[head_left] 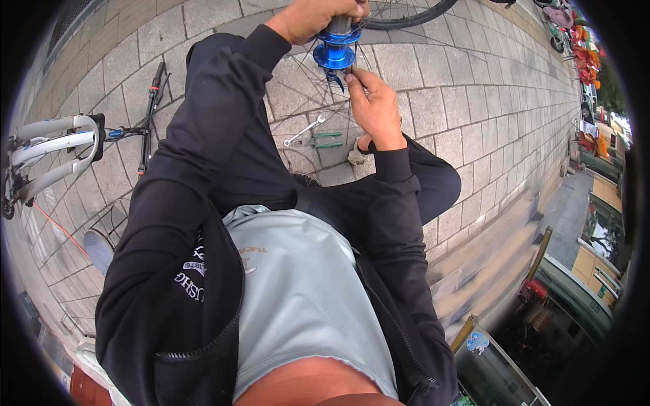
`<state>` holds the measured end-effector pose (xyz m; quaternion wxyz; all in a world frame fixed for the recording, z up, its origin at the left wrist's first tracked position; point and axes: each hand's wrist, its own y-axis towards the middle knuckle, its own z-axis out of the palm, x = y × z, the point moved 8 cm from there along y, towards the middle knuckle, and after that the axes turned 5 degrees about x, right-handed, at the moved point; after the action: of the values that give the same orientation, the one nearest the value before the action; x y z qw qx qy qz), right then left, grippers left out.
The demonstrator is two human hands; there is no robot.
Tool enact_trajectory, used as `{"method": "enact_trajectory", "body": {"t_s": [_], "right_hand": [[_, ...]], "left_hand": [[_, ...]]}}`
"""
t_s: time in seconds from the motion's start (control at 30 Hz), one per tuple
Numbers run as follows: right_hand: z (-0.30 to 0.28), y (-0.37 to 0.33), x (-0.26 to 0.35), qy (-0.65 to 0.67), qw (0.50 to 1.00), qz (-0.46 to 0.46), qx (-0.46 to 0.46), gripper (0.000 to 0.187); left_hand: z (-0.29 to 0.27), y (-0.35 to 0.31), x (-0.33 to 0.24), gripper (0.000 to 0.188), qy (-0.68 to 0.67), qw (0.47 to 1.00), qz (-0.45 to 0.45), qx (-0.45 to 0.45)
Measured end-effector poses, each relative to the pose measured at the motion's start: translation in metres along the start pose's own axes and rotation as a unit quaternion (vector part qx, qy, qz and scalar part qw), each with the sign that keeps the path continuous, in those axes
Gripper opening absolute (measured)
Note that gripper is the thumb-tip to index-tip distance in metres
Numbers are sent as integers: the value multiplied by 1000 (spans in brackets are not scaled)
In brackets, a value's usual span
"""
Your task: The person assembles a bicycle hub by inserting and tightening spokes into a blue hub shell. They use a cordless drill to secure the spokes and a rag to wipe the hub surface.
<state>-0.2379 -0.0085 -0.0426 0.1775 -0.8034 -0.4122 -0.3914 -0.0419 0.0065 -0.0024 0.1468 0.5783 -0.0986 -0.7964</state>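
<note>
A blue bicycle hub (335,55) stands upright in front of me, with several thin spokes spreading from its flanges over the paving. From above, my left hand (315,19) closes on the dark upper end of the hub. My right hand (376,108) is beside the lower flange, thumb and forefinger pinched on a thin spoke. A blue quick-release lever (336,81) sticks out under the hub, close to those fingertips. On the ground below lie a silver spanner (305,131) and green-handled pliers (328,140).
A bicycle wheel (413,20) lies at the far edge. On the left are a white bicycle fork (61,139) and a black handlebar (147,125). My bent legs (433,179) frame the work area on stone paving (467,101). Steps (484,257) are at the right.
</note>
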Motion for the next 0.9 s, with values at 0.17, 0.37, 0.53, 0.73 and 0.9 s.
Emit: {"method": "enact_trajectory", "body": {"t_s": [0.17,0.37,0.53,0.73,0.9], "right_hand": [[6,-4,-5,-103,991,37,74,24],[5,-16,-17,-88,991,74,70,48],[20,-1,-21,80,991,64,84,66],[40,2,-34,231,959,102,131,29],[6,-32,-63,271,957,96,42,26]], "left_hand": [[-6,0,0,17,13,999,5,-44],[-14,0,-14,16,10,998,27,-62],[-11,-1,-12,15,-121,989,38,-78],[-14,-1,-23,16,-191,979,68,-37],[-32,-5,-34,12,-238,967,82,-46]]}}
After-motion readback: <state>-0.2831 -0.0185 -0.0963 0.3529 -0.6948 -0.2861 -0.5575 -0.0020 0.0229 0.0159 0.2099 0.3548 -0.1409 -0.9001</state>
